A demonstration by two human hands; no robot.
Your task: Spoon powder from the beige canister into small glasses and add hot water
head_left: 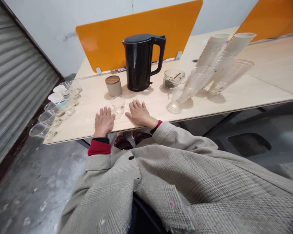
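My left hand (104, 122) lies flat on the table near its front edge, fingers spread and holding nothing. To the right, my right hand (139, 112) also rests palm down with its fingers apart. Between and slightly beyond them stands a clear plastic cup (118, 104) with a few dark bits in it. Behind that cup are a grey canister (113, 87) with a wooden lid and a black electric kettle (138, 63), its handle toward the right. A glass cup (174, 80) right of the kettle contains dark green leaves and a small stick-like utensil.
Tall stacks of clear plastic cups (197, 79) lean at the right of the table. Several clear and white cups (47, 117) line the left edge, some with dark bits inside. An orange divider (107, 42) stands behind the kettle. A grey chair (278, 143) is at the lower right.
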